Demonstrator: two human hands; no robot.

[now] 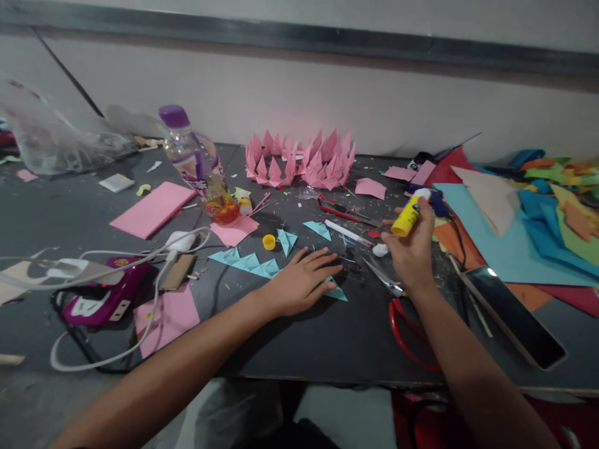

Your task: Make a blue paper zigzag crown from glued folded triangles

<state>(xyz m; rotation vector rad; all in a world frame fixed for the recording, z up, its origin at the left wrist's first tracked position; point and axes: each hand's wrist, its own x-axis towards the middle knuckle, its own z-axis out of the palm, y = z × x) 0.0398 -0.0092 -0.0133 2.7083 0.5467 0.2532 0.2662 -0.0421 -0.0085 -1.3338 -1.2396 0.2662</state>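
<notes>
My left hand (pixel 304 282) lies flat, fingers spread, over a strip of folded light-blue paper triangles (pixel 246 263), hiding part of it. One blue corner shows past its fingertips. In my right hand (pixel 414 249) is a yellow glue stick (pixel 406 217), held tilted above the table between thumb and fingers. Two separate blue folded triangles (pixel 287 241) lie just beyond the left hand, close to a small yellow cap (pixel 268 242). Red-handled scissors (pixel 397 305) rest partly under the right hand. A white pen (pixel 347 232) and a red cutter knife (pixel 346 211) lie between the hands and the wall.
Pink folded-paper crowns (pixel 276 165) stand by the wall. A purple-capped bottle (pixel 199 165) rises at left. Nearer are a purple glue gun (pixel 110 293) and white cables (pixel 163 274). At right are a phone (pixel 515 318) and coloured paper sheets (pixel 510 243).
</notes>
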